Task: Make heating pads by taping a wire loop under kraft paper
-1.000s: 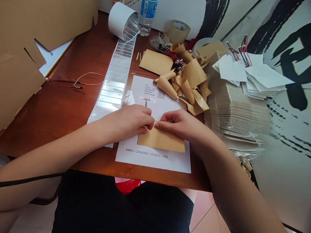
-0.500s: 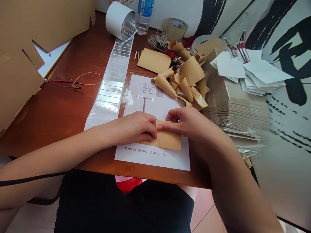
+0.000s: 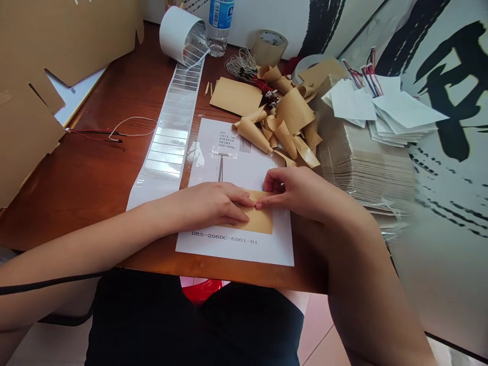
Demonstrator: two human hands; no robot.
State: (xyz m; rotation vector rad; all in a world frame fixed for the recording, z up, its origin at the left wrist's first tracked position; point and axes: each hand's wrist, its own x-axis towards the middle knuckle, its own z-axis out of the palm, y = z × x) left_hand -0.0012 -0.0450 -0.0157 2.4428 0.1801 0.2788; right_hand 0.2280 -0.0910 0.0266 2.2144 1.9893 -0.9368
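A small tan paper sheet (image 3: 261, 221) lies on a white printed sheet (image 3: 236, 249) near the desk's front edge. My left hand (image 3: 208, 203) rests on the tan sheet's left part, fingers curled and pressing down on it. My right hand (image 3: 301, 193) pinches the sheet's upper right edge, its fingertips meeting those of the left hand over the paper. Most of the tan sheet is hidden under both hands.
A strip of clear labels (image 3: 168, 137) runs from a white roll (image 3: 179, 28). Rolled tan paper cones (image 3: 278, 127) lie behind; a stack of paper (image 3: 366, 162) stands right, cardboard (image 3: 30, 76) left. A bottle (image 3: 219, 23), tape roll (image 3: 269, 46) and loose wires (image 3: 114, 133) lie about.
Both hands have worked over the tan sheet and less of it shows now. The left fingers have stretched further across it. The view has tipped slightly.
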